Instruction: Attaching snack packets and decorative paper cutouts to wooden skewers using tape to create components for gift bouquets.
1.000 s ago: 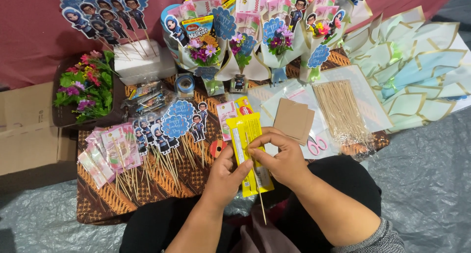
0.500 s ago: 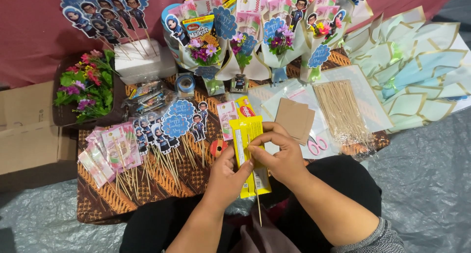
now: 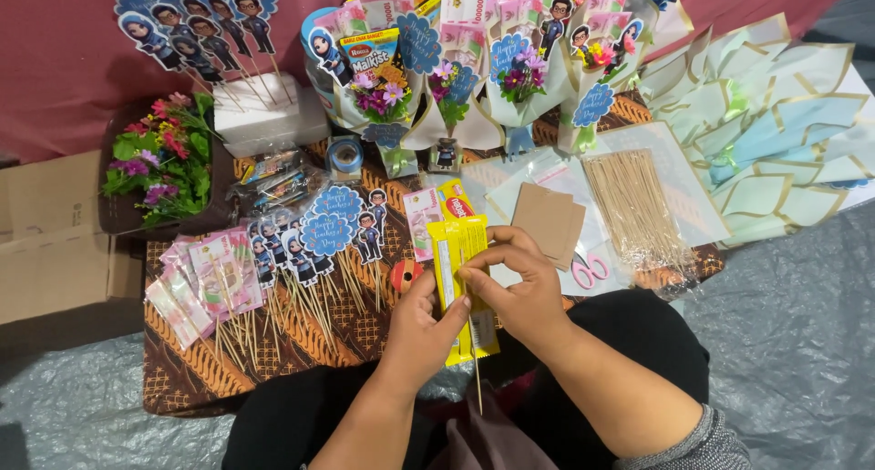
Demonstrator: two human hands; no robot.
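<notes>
Yellow snack packet sat pinched between the left hand and right hand, above the patterned cloth. A thin wooden skewer hung below it. Pink scissors, cardboard pieces and loose skewers lay just right.

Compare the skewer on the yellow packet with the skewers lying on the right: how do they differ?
The single skewer is held against the yellow packet by both hands, pointing toward the person; the skewer pile lies loose and untouched on a clear sheet. One is alone, the others many. Both are thin pale wooden sticks.
</notes>
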